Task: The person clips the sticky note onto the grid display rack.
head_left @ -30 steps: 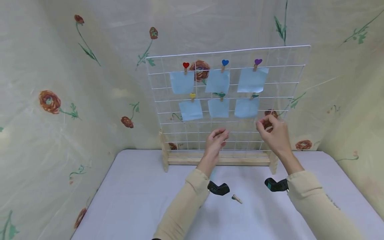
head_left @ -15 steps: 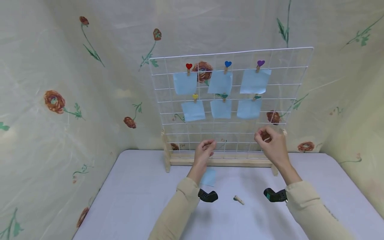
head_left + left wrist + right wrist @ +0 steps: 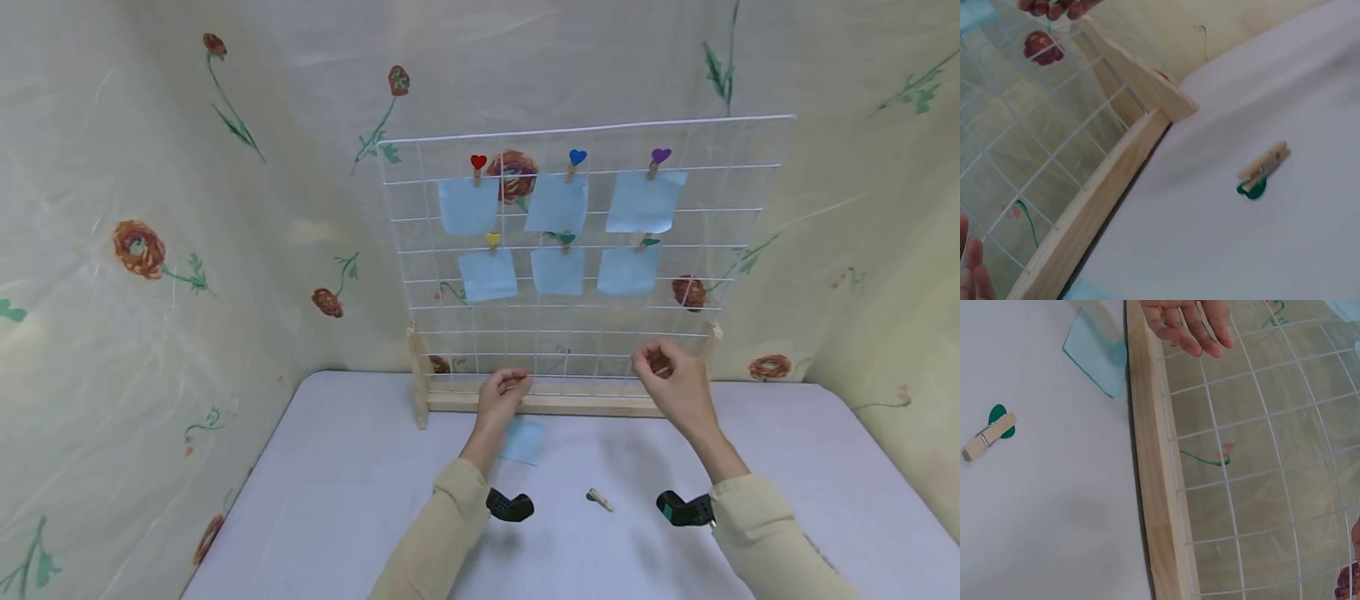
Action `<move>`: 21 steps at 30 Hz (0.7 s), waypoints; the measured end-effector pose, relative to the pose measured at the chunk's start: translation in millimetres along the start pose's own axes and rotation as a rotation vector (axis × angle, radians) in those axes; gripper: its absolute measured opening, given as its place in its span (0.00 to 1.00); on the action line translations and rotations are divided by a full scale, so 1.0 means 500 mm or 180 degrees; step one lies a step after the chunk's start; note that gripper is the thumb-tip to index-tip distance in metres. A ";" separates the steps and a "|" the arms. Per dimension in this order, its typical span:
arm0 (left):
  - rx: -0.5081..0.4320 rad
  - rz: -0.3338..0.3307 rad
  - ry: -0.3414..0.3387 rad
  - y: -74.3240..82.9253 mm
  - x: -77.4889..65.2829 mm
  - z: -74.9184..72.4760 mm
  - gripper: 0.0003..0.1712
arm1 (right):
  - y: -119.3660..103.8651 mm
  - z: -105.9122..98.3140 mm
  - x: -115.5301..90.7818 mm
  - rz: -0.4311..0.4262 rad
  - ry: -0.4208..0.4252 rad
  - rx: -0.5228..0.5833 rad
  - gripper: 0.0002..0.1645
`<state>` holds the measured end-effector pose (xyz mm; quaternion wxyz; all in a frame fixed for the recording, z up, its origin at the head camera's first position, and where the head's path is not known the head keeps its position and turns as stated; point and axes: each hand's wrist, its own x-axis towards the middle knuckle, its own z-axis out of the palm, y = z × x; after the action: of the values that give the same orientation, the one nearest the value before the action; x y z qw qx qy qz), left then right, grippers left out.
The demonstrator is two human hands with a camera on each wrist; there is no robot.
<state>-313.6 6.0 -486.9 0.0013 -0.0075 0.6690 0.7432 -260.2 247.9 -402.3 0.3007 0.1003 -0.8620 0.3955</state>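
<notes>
My left hand is held in front of the lower grid, above and beside a light blue paper square lying on the table. Its fingers are loosely bent, with nothing visible in them; the right wrist view shows the same left hand from the side. Farther right, my right hand hovers before the grid's lower right part, thumb and fingers loosely curved and no object seen between them. On the table between both arms lies a wooden clothespin with a green heart, touched by neither hand.
A white wire grid stands in a wooden base at the table's back. Two rows of blue paper squares hang on it under heart clothespins, including a red heart and a purple heart. Flowered cloth surrounds the table.
Both hands have come down from near the hanging papers; the left also moved leftward. The blue square on the table, earlier mostly hidden behind the left arm, now shows.
</notes>
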 end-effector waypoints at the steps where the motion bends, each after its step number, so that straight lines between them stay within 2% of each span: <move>1: 0.0073 0.0063 -0.0017 -0.004 -0.001 -0.003 0.14 | 0.002 0.002 -0.004 0.0008 -0.0015 -0.0005 0.03; 4: 0.0276 0.0256 -0.0069 -0.016 -0.004 -0.012 0.13 | 0.006 0.007 -0.014 0.0035 -0.0048 -0.0001 0.03; 7: 0.0606 0.0417 -0.0092 -0.027 -0.012 -0.022 0.12 | 0.008 0.013 -0.028 0.0070 -0.0102 0.0012 0.04; 11: 0.1115 0.0489 -0.0075 -0.036 -0.025 -0.034 0.11 | 0.011 0.018 -0.046 0.0136 -0.0163 0.0017 0.04; 13: 0.1266 0.0507 -0.0049 -0.041 -0.029 -0.040 0.11 | 0.015 0.021 -0.053 0.0154 -0.0199 -0.0003 0.04; 21: 0.1432 0.0532 -0.0054 -0.064 -0.035 -0.058 0.11 | 0.031 0.030 -0.079 0.0241 -0.0277 -0.0028 0.05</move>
<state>-295.4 -19.6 -521.5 -0.0530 0.0547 0.8160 0.5730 -241.5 244.8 -443.2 0.2481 0.0834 -0.8792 0.3980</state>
